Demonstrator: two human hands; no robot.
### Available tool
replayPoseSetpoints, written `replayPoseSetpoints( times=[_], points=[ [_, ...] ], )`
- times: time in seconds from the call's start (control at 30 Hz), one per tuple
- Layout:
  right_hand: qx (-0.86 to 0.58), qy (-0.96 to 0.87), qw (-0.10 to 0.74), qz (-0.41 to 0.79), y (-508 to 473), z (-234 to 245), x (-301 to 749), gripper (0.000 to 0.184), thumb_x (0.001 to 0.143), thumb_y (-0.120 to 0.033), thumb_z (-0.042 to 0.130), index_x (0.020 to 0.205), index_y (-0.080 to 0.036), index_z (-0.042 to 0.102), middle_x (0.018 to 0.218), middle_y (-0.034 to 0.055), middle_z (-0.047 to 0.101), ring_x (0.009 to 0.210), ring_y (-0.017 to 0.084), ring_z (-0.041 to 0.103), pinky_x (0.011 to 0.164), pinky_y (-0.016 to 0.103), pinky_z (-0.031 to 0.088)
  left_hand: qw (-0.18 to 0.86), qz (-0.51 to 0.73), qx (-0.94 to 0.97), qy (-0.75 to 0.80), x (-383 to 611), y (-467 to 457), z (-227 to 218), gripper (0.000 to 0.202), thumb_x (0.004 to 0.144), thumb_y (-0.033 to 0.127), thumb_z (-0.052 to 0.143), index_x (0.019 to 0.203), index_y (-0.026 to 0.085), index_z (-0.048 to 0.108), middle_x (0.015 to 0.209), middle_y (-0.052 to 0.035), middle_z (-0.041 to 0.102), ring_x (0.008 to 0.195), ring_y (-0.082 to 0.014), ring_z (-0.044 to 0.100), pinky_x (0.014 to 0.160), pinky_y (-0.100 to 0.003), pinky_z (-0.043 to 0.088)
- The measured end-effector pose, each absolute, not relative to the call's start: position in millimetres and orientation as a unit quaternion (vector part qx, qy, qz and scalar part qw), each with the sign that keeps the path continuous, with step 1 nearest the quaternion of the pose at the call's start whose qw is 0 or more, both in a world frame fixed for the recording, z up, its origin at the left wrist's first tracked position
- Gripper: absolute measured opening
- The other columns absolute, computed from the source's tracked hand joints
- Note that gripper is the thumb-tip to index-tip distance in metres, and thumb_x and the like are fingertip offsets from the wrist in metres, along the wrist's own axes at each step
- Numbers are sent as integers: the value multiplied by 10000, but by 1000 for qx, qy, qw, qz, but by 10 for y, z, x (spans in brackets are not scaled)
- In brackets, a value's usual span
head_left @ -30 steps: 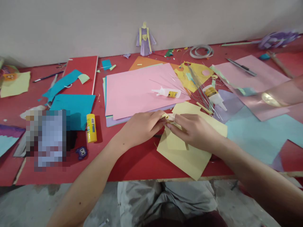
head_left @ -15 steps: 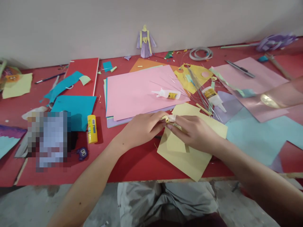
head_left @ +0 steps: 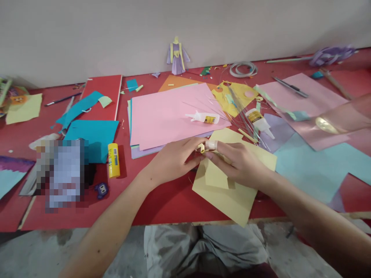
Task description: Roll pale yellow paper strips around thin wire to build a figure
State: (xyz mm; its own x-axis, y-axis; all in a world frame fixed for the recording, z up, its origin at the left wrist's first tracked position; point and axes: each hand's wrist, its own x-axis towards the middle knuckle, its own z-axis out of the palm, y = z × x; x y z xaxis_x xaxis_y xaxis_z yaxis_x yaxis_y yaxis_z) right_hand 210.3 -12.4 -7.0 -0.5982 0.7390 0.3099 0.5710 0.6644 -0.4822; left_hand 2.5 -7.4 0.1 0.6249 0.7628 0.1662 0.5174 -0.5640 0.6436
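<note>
Between my two hands is a small pale yellow roll of paper (head_left: 201, 148), its hollow end facing me. My left hand (head_left: 176, 159) pinches it from the left with thumb and fingers. From the other side, the fingertips of my right hand (head_left: 239, 162) close on the same piece, and a whitish wrap (head_left: 211, 144) circles one of that hand's fingers. Under my hands lie pale yellow sheets (head_left: 228, 204). Just beyond them, a small white glue bottle (head_left: 203, 117) rests on a stack of pink paper (head_left: 165, 112).
A glue stick (head_left: 113, 160) stands left of my arm; teal paper (head_left: 92, 135) lies behind it. Another glue bottle (head_left: 259, 121) and thin wires (head_left: 240, 108) lie at right. A paper doll (head_left: 176, 58) leans on the wall. Another person's arm (head_left: 344, 116) reaches in from the right.
The yellow roll has turned slightly between my fingertips, with both hands still on it. The whole view has shifted a little.
</note>
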Motion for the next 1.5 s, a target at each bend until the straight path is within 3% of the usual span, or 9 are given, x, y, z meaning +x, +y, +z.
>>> replayPoseSetpoints(
  times=[0.13, 0.3, 0.5, 0.67, 0.83, 1.07, 1.33, 1.5],
  points=[
    [-379, -874, 251, 171, -129, -77, 2102, 70, 947, -227, 459, 952, -205, 525, 601, -20, 543, 493, 127, 490, 500, 245, 333, 280, 240, 849, 379, 29, -84, 9, 384, 903, 138, 553, 1262, 250, 475, 1177, 4, 635, 975, -128, 624, 791, -223, 455],
    [-399, -856, 257, 206, -133, -74, 2110, 95, 936, -239, 480, 978, -198, 555, 639, -3, 615, 525, 138, 560, 513, 243, 377, 280, 256, 840, 388, 25, -98, 23, 368, 917, 199, 545, 1273, 262, 475, 1073, 14, 671, 951, -134, 646, 774, -228, 469],
    [-407, -819, 295, 278, -120, -63, 2111, 124, 931, -249, 517, 1007, -208, 607, 879, 26, 713, 775, 159, 681, 645, 237, 477, 307, 249, 825, 405, 13, -91, 61, 385, 909, 198, 547, 1281, 251, 466, 999, 15, 683, 897, -132, 662, 750, -222, 485],
    [-390, -827, 296, 276, -112, -62, 2101, 133, 929, -206, 513, 1014, -205, 614, 880, 19, 715, 753, 145, 675, 652, 237, 483, 324, 244, 822, 401, 16, -85, 60, 416, 882, 139, 558, 1273, 253, 474, 998, 25, 675, 896, -123, 654, 752, -217, 490],
    [-414, -807, 297, 300, -115, -63, 2116, 142, 940, -258, 508, 1005, -209, 625, 905, 33, 715, 801, 170, 680, 678, 259, 498, 342, 302, 799, 392, 24, -95, 19, 475, 860, 104, 578, 1294, 258, 462, 1041, 10, 644, 869, -95, 649, 787, -190, 516],
    [-412, -756, 328, 389, -121, -88, 2110, 218, 953, -281, 495, 1139, -253, 605, 1079, 35, 687, 908, 179, 658, 756, 281, 518, 324, 389, 772, 386, 77, -107, -23, 422, 862, 110, 603, 1252, 239, 504, 1077, -15, 630, 976, -108, 631, 867, -188, 538],
    [-401, -756, 341, 388, -98, -85, 2096, 162, 948, -269, 497, 1065, -224, 600, 1015, 37, 667, 870, 164, 638, 715, 266, 510, 408, 426, 705, 393, 104, -120, -29, 381, 861, 157, 637, 1217, 219, 519, 916, -1, 658, 885, -100, 653, 854, -197, 544],
    [-430, -774, 308, 348, -132, -69, 2104, 143, 935, -267, 509, 1057, -227, 571, 820, 24, 671, 763, 179, 638, 752, 321, 519, 421, 416, 694, 410, 79, -107, -9, 357, 863, 214, 647, 1198, 230, 524, 908, -4, 651, 893, -115, 648, 853, -222, 538]
  ],
)
